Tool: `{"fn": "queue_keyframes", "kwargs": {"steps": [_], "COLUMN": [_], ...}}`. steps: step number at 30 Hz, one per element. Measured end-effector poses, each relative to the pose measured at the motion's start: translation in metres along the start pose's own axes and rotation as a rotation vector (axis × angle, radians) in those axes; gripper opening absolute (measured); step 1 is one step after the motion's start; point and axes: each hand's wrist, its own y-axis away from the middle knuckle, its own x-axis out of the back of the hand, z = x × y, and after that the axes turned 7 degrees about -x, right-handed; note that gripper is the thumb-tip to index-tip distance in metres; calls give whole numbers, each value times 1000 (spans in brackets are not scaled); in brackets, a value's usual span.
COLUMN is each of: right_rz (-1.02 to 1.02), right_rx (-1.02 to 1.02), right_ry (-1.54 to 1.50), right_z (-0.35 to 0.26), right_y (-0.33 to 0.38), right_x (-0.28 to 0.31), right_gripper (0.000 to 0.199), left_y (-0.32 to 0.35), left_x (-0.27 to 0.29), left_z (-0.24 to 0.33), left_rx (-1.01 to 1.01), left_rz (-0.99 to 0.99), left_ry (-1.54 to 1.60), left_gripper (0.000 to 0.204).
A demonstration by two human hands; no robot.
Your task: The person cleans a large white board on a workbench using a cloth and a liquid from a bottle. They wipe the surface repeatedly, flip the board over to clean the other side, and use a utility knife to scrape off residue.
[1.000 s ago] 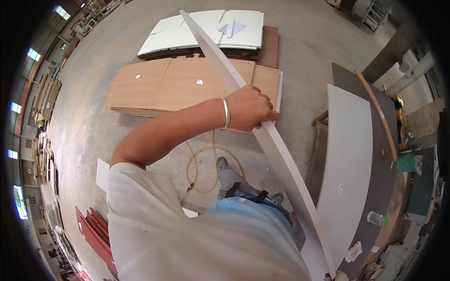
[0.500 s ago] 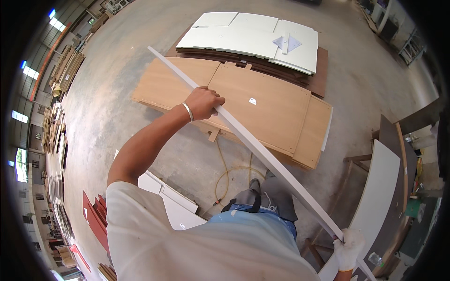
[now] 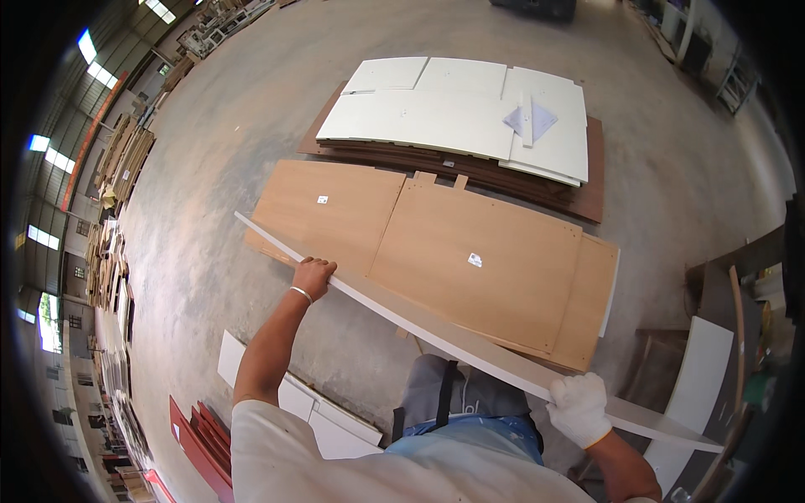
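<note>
A long, narrow white board (image 3: pixel 432 334) stretches across in front of my body, from the left middle down to the lower right. Bare and wearing a bracelet, my left hand (image 3: pixel 314 277) is closed over its upper edge, nearer the far left end. My right hand (image 3: pixel 580 408), in a white glove, grips the board toward its right end. Just beyond the board lies a stack of light wood-coloured panels (image 3: pixel 478 260), partly overlapped by it in view. My legs are close behind the board.
White panels (image 3: pixel 453 105) lie piled on brown boards (image 3: pixel 594 172) farther off. White boards (image 3: pixel 335 427) and red boards (image 3: pixel 201 444) lie at the lower left. At the right a white panel (image 3: pixel 700 369) leans by a dark bench. Stacked boards (image 3: pixel 126 159) line the left wall.
The board has swung flatter across my front, its left end coming down and its right part rising. Both hands keep hold of it. My view has shifted, showing more of the far floor.
</note>
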Motion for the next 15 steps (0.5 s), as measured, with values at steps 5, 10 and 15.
{"fn": "queue_keyframes", "kwargs": {"steps": [5, 10, 15], "right_rz": [-39, -41, -56], "right_rx": [30, -13, -50], "right_ry": [96, 135, 165], "right_z": [-13, -33, -63], "right_y": [-89, -186, -254], "right_x": [-39, -92, -166], "right_gripper": [24, 23, 23], "left_y": [-9, -28, -26], "left_x": [-34, -69, -122], "left_z": [-77, -161, -222], "left_rx": [36, 36, 32], "left_rz": [41, 47, 54], "left_ry": [-32, -22, -13], "left_gripper": [13, 12, 12]}}
